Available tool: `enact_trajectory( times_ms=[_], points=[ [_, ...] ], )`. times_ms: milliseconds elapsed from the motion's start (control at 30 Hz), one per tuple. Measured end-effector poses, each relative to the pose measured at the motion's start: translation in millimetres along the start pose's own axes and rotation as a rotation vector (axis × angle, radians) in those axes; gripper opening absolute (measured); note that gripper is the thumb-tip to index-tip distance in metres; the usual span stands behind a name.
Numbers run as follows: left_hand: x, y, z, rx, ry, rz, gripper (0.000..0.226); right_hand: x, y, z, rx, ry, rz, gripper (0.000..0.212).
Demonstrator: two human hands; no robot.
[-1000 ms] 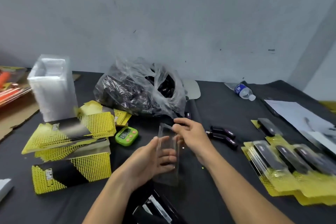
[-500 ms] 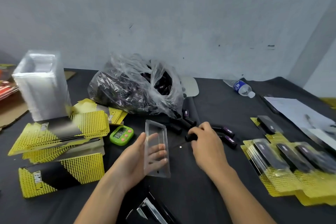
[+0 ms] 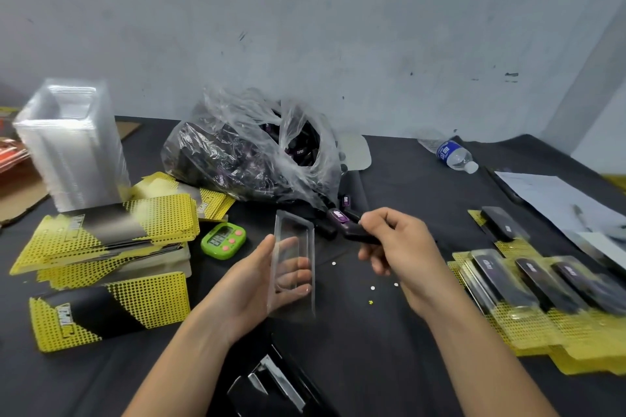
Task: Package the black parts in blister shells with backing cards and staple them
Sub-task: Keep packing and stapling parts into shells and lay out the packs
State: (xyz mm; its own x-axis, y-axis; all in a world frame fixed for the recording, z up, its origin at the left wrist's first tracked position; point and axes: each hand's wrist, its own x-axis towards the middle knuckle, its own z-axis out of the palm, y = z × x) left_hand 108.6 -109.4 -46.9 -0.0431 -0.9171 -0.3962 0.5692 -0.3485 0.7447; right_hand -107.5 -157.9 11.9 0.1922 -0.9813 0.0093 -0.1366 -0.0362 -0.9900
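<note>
Mid-packing at the worktop: our left hand cradles an empty clear shell on its curled fingers, long axis pointing away from us, cavity open toward us, while our right hand pinches one black part by its near end, just right of the shell's far end. The step in hand, as we read it, is seating that part in the shell. To do it well we should turn the part parallel to the cavity before lowering it, lead with one end and let the rest drop in flat, and keep the left fingers spread under the shell so the thin plastic does not twist or buckle. Which face of the part should show through the clear front we cannot tell from here; the finished packs stacked at the right edge of the worktop show purple labels through theirs, so we would match that. More parts lie in the bag at the back of the worktop, a few spilled loose in front of it. Backing cards, yellow and black, are piled at the left edge, with a tall stack of spare shells behind them. A dark tool at the near edge may be the stapler, though it is too blurred to be sure. A green timer sits between the cards and our hands; we should keep the shell clear of it.
</note>
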Motion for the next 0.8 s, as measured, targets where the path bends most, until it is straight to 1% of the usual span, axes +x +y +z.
enact_trajectory(
  times_ms=[100, 133, 167, 233, 267, 367, 400, 500, 533, 600, 667, 700, 733, 800],
  points=[
    [-1, 1, 0, -0.011, 0.004, -0.003, 0.053, 0, -5, -15, -0.275, -0.082, -0.029, 0.013],
    [-2, 2, 0, -0.019, 0.007, 0.001, 0.054, -3, -5, -18, -0.301, -0.113, -0.016, 0.016],
    [-2, 3, 0, -0.029, 0.017, 0.008, 0.054, -8, -4, -20, -0.263, -0.122, 0.01, 0.02],
    [-2, 4, -1, -0.047, 0.039, 0.022, 0.055, -25, 2, -13, -0.092, -0.097, 0.081, 0.022],
    [-2, 5, -1, -0.056, 0.046, 0.031, 0.055, -36, 7, -3, 0.029, -0.078, 0.131, 0.023],
    [0, 5, -4, -0.058, 0.069, 0.048, 0.057, -77, 27, 29, 0.514, -0.045, 0.343, 0.026],
    [0, 5, -5, -0.057, 0.075, 0.051, 0.058, -90, 35, 36, 0.617, -0.041, 0.378, 0.028],
    [-2, 3, -12, -0.067, 0.084, 0.067, 0.061, -121, 57, 36, 0.716, -0.013, 0.347, 0.031],
    [-3, 2, -15, -0.069, 0.083, 0.074, 0.061, -125, 62, 28, 0.712, -0.011, 0.316, 0.03],
    [-6, 3, -17, -0.072, 0.077, 0.084, 0.062, -124, 69, 3, 0.628, -0.03, 0.232, 0.027],
    [-9, 3, -16, -0.075, 0.068, 0.085, 0.061, -117, 70, -28, 0.515, -0.06, 0.182, 0.034],
    [-10, 3, -14, -0.07, 0.06, 0.086, 0.061, -111, 69, -45, 0.456, -0.049, 0.168, 0.038],
    [-11, 3, -12, -0.062, 0.055, 0.088, 0.061, -103, 67, -60, 0.397, -0.013, 0.155, 0.04],
    [-12, 2, -10, -0.048, 0.049, 0.089, 0.06, -87, 63, -85, 0.29, 0.102, 0.127, 0.037]
  ],
)
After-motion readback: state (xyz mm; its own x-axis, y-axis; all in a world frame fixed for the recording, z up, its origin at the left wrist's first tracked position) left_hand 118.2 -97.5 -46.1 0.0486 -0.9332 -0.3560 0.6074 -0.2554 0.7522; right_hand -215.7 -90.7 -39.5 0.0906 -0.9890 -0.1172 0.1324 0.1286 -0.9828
